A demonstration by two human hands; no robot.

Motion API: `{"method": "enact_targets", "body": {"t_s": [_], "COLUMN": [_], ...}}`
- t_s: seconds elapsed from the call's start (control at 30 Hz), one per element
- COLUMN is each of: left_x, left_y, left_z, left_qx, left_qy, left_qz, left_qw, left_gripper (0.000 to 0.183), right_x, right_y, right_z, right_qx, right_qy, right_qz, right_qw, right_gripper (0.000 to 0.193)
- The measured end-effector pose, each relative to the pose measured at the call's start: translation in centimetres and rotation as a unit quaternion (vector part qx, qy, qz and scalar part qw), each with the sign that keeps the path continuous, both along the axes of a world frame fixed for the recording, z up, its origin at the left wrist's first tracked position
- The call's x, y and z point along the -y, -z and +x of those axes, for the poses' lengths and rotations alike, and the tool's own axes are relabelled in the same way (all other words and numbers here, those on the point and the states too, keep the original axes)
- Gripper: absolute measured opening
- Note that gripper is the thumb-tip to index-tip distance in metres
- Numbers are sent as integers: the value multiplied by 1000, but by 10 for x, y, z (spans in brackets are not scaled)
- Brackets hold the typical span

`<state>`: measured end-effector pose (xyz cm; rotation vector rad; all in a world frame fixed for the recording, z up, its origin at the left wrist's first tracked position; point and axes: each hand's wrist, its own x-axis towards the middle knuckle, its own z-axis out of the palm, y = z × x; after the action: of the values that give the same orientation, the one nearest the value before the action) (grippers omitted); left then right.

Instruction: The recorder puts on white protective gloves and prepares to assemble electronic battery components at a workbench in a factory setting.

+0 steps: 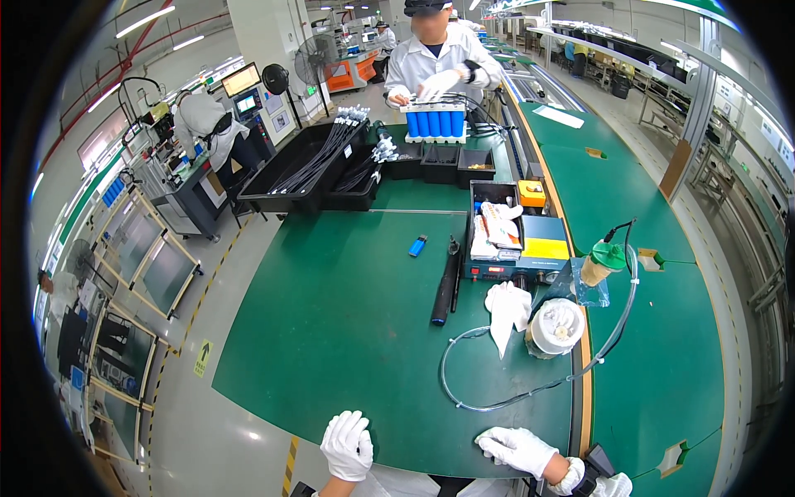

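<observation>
My left hand [346, 446], in a white glove, rests at the near edge of the green tabletop [348, 331]. Its fingers bend loosely, and I see nothing in them. Also gloved in white, my right hand [517, 449] lies at the same edge, fingers reaching left and slightly bent, with nothing visible in its grasp. A clear tube [497, 406] loops over the table just beyond it. Farther off lie a black screwdriver-like tool [446, 286] and a small blue piece [418, 246]. A crumpled white glove [507, 311] is beside a white round tub [555, 328].
A dark box-shaped device [542, 240] carries a bin of white packets [497, 228]. Right of it stands a green-lidded bottle [603, 263]. Black trays [306, 166] hold cable bundles. Across the table, a co-worker [447, 62] handles a blue cell pack [436, 123]. A conveyor line [538, 83] runs behind.
</observation>
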<state>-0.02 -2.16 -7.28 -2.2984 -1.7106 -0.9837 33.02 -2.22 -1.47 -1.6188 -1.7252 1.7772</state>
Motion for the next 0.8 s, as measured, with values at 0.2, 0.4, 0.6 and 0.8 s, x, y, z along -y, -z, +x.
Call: {"method": "enact_targets", "body": {"t_s": [0.2,0.4,0.6,0.8], "left_x": [0,0,1,0], "left_y": [0,1,0,0], "left_z": [1,0,0,1], "left_qx": [2,-1,3,5], "left_qy": [-2,-2,-4,-2], "left_qz": [-1,0,-5,-3], "left_qw": [1000,1000,1000,1000], "left_gripper": [18,18,18,18], "right_x": [0,0,0,0], "right_y": [-1,1,1,0], "right_z": [0,0,0,0], "right_qx": [-3,-2,0,0], "right_qy": [-1,-2,-6,-4], "right_qz": [2,3,2,2], "right_qw": [1000,1000,1000,1000], "right_gripper": [43,44,44,44]}}
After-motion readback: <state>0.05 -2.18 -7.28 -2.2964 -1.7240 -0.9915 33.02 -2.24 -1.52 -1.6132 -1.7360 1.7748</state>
